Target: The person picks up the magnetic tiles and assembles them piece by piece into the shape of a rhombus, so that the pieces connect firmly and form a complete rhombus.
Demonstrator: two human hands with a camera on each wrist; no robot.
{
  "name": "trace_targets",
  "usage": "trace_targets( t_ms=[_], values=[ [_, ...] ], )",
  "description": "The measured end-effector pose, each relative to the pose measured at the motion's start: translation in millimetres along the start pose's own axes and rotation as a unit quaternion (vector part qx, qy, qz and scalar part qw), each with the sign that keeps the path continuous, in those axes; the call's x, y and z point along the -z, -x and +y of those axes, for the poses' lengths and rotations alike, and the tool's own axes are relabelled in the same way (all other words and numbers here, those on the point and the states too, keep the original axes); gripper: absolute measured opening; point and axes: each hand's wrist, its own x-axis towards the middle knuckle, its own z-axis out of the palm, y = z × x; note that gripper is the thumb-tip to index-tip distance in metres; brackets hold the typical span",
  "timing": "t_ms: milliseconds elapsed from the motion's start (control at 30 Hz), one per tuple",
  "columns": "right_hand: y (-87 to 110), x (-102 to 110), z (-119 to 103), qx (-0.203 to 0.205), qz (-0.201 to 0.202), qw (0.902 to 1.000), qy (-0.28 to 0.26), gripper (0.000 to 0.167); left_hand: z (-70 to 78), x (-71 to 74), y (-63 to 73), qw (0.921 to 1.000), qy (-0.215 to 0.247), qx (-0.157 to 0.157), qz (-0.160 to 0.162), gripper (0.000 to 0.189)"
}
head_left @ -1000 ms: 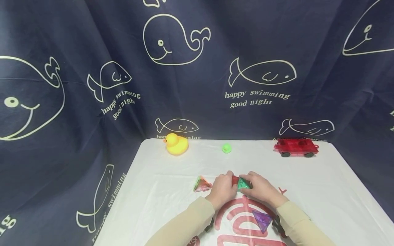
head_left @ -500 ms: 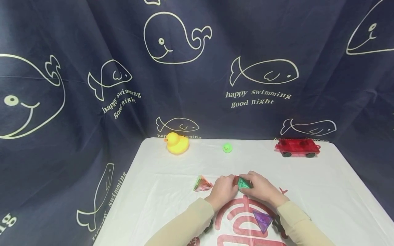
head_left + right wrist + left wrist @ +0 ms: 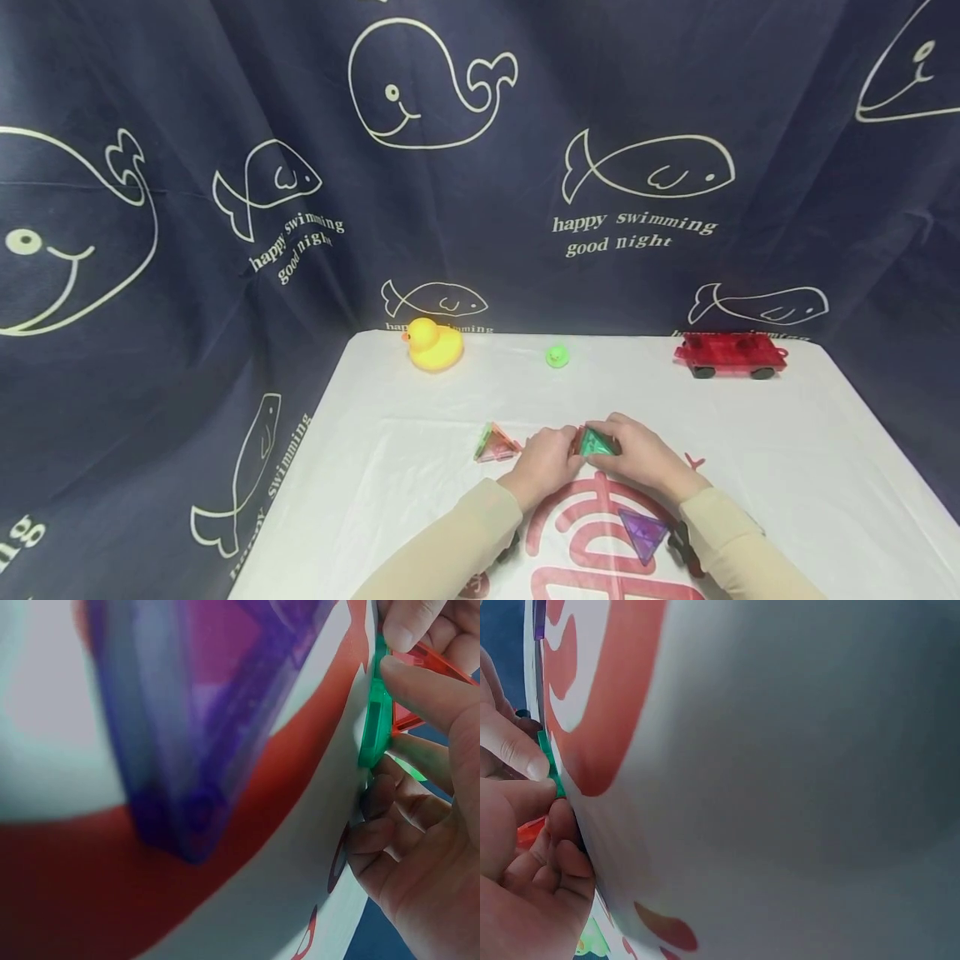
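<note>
Free room between right hand [image 3: 639, 451] and red wagon [image 3: 731, 354]; purple triangle [image 3: 643, 533] as near-side obstacle.

Reading "happy swimming" over "good night" on the dark blue curtain [image 3: 480, 208], right of centre; repeating both lines aslant farther left; running "swimming" steeply down the lower left; breaking off to "ng" at the left edge; hiding partly behind the yellow duck [image 3: 437, 348]; sprawling illegibly in big red strokes [image 3: 603, 492] across the white tablecloth [image 3: 825, 467].
</note>
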Motion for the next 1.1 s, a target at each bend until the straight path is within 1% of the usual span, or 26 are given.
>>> trace_targets(
  t_ms=[100,267,467,567,667,767,833,867,933,1100],
  values=[
    [-0.7,0.2,0.6,-0.003,0.000,1.0000,-0.004,0.061,-0.6,1.7,-1.0,0.9998,0.020,0.000,-0.003,0.014],
    [0.1,0.7,2.9,0.000,0.000,1.0000,-0.007,0.060,-1.0,2.7,-2.3,0.9987,0.051,-0.005,-0.009,0.014],
    [0.1,0.7,3.4,0.010,-0.003,0.9999,-0.009,0.060,-0.1,4.9,-2.2,0.9988,0.048,-0.013,-0.001,0.015],
    [1.7,1.3,1.9,0.005,-0.004,0.9999,-0.012,0.062,1.2,6.5,-2.0,0.9989,0.045,-0.013,0.002,0.014],
    [6.7,3.6,1.6,-0.005,-0.005,0.9998,-0.016,0.067,2.2,6.5,-2.6,0.9990,0.044,-0.011,-0.001,0.014],
    [14.8,7.7,3.4,-0.013,-0.008,0.9997,-0.019,0.074,2.0,5.7,-3.1,0.9988,0.047,-0.009,-0.005,0.015],
    [20.7,10.9,6.1,-0.015,-0.009,0.9997,-0.017,0.076,1.0,5.3,-3.4,0.9988,0.048,-0.007,-0.006,0.015],
    [23.6,12.7,7.7,-0.011,-0.011,0.9998,-0.014,0.075,0.6,5.6,-3.3,0.9987,0.050,-0.006,-0.007,0.015],
    [29.7,16.3,10.9,-0.006,-0.014,0.9999,-0.007,0.067,-0.3,6.0,-3.0,0.9986,0.052,-0.002,-0.008,0.015],
    [48.7,25.6,17.8,0.030,-0.044,0.9985,0.005,0.036,-1.0,6.9,-3.0,0.9981,0.060,-0.004,-0.016,0.016]
  ],
)
